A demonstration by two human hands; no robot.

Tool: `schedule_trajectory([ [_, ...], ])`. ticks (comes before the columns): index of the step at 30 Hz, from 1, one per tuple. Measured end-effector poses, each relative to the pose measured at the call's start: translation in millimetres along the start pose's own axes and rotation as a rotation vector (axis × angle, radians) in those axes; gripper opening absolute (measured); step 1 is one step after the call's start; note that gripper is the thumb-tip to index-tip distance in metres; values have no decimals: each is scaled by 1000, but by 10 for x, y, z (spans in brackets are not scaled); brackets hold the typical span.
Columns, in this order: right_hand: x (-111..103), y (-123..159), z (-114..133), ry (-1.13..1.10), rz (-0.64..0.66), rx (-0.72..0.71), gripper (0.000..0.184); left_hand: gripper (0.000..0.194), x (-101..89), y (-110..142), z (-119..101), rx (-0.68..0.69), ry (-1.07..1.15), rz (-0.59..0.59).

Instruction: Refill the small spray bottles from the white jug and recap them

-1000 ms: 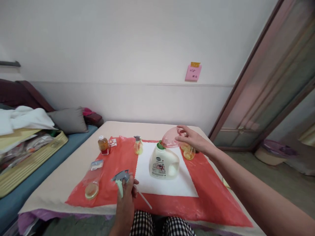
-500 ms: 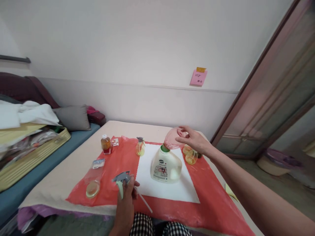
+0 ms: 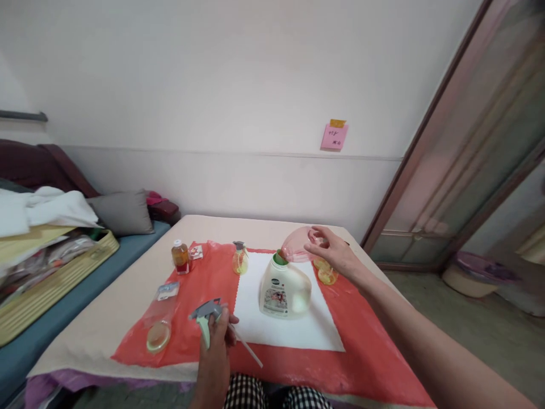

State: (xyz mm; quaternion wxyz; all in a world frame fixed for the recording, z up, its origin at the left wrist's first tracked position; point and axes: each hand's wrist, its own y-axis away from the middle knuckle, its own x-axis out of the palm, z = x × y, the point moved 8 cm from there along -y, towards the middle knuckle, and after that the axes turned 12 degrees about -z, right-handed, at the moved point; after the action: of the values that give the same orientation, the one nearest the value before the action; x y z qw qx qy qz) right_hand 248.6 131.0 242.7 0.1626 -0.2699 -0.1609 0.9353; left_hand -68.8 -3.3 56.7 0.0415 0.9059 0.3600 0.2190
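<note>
1. Translucent pink plastic forms the rounded bottle (image 3: 296,245) I see tipped over above my landmark, the pale, milky-green plastic jug (image 3: 276,295). Its narrow end is at the jug's green mouth; from here I can't tell whether it touches.
2. My right hand (image 3: 333,250), above and right of the jug, has thumb and fingers closed on the bottle's other end.
3. My left hand (image 3: 218,334), nearer me and left of the jug, grips a grey-and-mint plastic trigger spray head (image 3: 208,310), its thin white tube (image 3: 251,350) slanting free below the jug.
4. I judge the bottle light, smooth-walled, perhaps slippery; gripping its broad end suits it, leaving the neck clear.
5. The spray head should feel light and stiff; I'd hold its collar, sparing the bendable tube.
6. The jug is probably heavier; I'd brace its body.
</note>
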Motion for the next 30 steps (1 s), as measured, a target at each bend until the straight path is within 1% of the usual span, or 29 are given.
schedule_trajectory([
  [2, -56, 135, -275, -185, -79, 170, 60, 54, 21, -18, 50, -40, 8, -12],
  [3, -65, 235, -448, -292, -111, 283, 57, 57, 41, -22, 55, -57, 15, -13],
  [4, -54, 351, -609, -363, -121, 377, 55, 58, 67, -22, 41, -70, 29, -15],
  [5, -27, 480, -761, -437, -116, 469, 51, 57, 109, -17, 10, -80, 43, -7],
  [7, 107, 805, -1035, -694, -64, 737, 41, 53, 230, 5, -105, -86, 81, 22],
  [9, 253, 1139, -1146, -935, 2, 947, 34, 46, 376, 32, -279, -63, 143, 38],
  [10, 295, 1277, -1142, -1018, 23, 988, 32, 43, 450, 44, -377, -45, 190, 39],
  [11, 316, 1393, -1110, -1079, 33, 990, 31, 41, 523, 55, -472, -27, 241, 38],
  [13, 293, 1570, -1005, -1143, 7, 927, 33, 37, 646, 76, -644, 11, 335, 24],
  [15, 228, 1696, -882, -1144, -31, 841, 41, 32, 743, 101, -769, 40, 394, 17],
  [18, 132, 1794, -719, -1079, -33, 728, 49, 26, 810, 155, -851, 56, 419, -2],
  [22, 104, 1853, -595, -1013, 23, 652, 54, 22, 818, 251, -821, 51, 413, -6],
  [26, 146, 1929, -525, -978, 57, 606, 57, 26, 788, 308, -785, 39, 398, -11],
  [28, 154, 1961, -534, -975, 43, 602, 58, 27, 739, 299, -811, 51, 405, -37],
  [30, 142, 1982, -585, -990, -1, 627, 56, 28, 677, 274, -840, 56, 413, -66],
])
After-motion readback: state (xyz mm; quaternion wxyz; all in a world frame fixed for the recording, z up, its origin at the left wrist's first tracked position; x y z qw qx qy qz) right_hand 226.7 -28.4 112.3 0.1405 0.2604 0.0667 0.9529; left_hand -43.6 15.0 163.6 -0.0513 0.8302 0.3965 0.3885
